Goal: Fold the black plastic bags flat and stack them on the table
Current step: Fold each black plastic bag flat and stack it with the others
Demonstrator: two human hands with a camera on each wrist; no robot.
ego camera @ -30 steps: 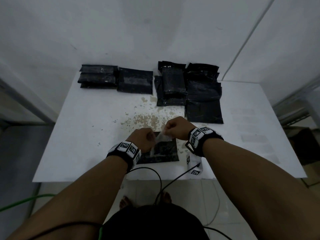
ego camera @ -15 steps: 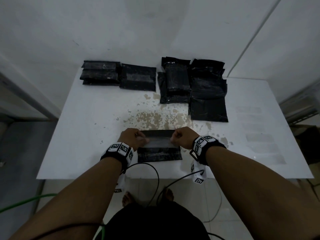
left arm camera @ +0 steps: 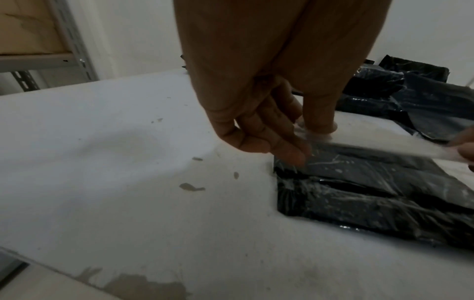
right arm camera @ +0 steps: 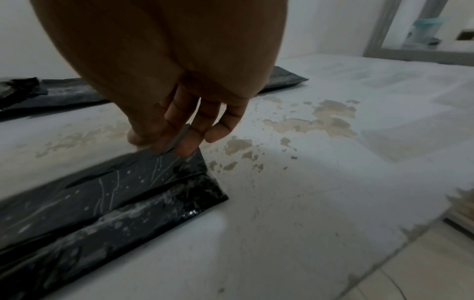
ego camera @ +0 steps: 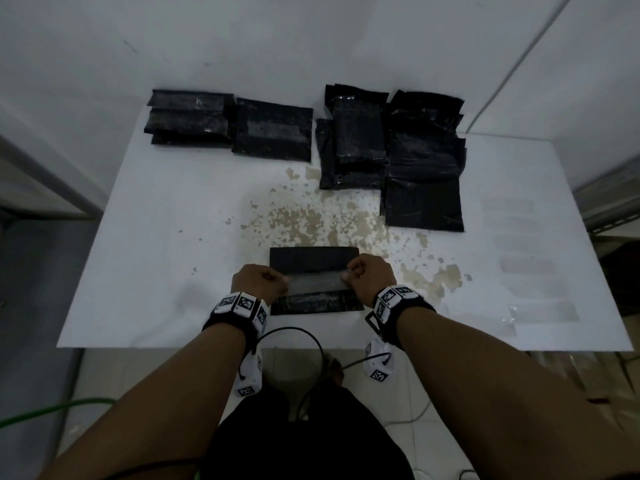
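The left hand [left arm camera: 259, 105] hangs over the white desk [left arm camera: 128, 192], its fingers [left arm camera: 287, 150] curled down and its thumb pinching the end of a clear strip of tape [left arm camera: 372, 146] that stretches away to the right, just above a folded black plastic bag [left arm camera: 372, 194]. The bag lies flat on the desk, glossy and creased, with a long fold line across it. At the right edge a fingertip of the other hand [left arm camera: 467, 152] meets the strip's far end. Behind, more black bags [left arm camera: 423, 97] lie heaped against the wall. Brownish chipped patches [left arm camera: 192, 186] mark the desk's surface, and a metal shelf frame [left arm camera: 69, 52] stands at the far left.
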